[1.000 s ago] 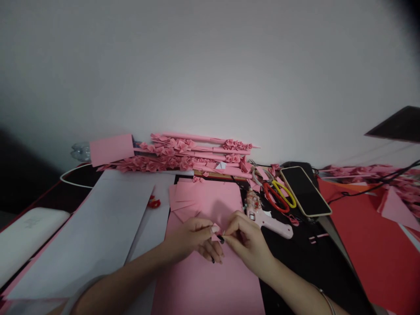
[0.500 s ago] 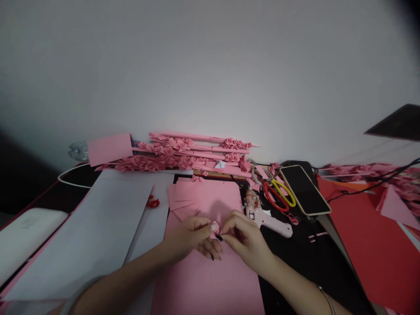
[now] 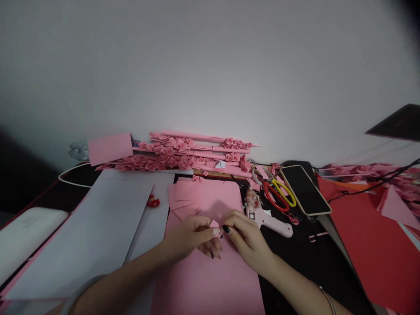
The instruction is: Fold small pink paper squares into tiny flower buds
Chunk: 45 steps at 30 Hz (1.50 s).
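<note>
A small piece of folded pink paper (image 3: 214,224) is pinched between the thumb and fingers of my left hand (image 3: 193,234). Close on its right side, my right hand (image 3: 244,234) is closed, thumb against the fingers, at the paper's edge; what lies between those fingertips is too small to make out. Both hands hover over a large pink sheet (image 3: 210,284). Beyond them lie several smaller pink paper pieces (image 3: 183,192) and a tiny pink paper flower (image 3: 197,178).
Pink paper flower stems (image 3: 170,151) lie along the wall. To the right are a glue gun (image 3: 274,223), scissors (image 3: 275,197), a phone (image 3: 305,190) and red sheets (image 3: 377,245). White sheets (image 3: 88,232) and a white device (image 3: 29,240) occupy the left.
My right thumb has turned, so its dark nail now shows on top, and the right fingertips have shifted slightly on the paper's edge. The left hand still pinches the folded paper.
</note>
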Tool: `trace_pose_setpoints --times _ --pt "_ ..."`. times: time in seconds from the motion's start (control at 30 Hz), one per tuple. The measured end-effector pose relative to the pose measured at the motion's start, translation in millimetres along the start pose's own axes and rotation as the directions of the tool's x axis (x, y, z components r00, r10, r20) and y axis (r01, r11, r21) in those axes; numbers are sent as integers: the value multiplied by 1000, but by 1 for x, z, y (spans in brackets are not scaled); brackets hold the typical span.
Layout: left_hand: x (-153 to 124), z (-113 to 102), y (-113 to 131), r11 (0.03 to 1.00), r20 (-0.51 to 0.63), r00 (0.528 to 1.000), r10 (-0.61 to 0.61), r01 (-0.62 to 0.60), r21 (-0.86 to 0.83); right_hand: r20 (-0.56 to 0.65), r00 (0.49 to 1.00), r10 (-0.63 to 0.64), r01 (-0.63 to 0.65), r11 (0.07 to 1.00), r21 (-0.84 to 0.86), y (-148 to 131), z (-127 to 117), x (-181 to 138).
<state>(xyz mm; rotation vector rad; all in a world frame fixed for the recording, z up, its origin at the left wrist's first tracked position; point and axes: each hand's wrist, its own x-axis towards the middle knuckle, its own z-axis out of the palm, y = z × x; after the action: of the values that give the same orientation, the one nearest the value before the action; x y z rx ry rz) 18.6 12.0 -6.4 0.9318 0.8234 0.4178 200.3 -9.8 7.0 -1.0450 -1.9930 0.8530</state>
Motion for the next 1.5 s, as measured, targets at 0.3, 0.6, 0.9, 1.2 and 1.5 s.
trace_pose_setpoints --times 0.3,0.6,0.9,1.2,1.5 --pt "-3 1 0 997 20 999 42 -44 57 -53 992 110 -113 992 -59 3 3 -3" --pt "-8 4 3 998 49 999 -7 4 55 96 993 68 -68 998 -8 3 4 1" --pt "-9 5 7 998 87 995 -44 47 -34 86 990 113 -110 993 -32 4 3 1" --pt "-9 2 3 998 37 999 -15 13 69 99 989 112 -109 993 -39 3 3 1" --pt "-5 0 -2 997 28 1000 -11 9 74 146 975 168 -172 985 20 3 2 1"
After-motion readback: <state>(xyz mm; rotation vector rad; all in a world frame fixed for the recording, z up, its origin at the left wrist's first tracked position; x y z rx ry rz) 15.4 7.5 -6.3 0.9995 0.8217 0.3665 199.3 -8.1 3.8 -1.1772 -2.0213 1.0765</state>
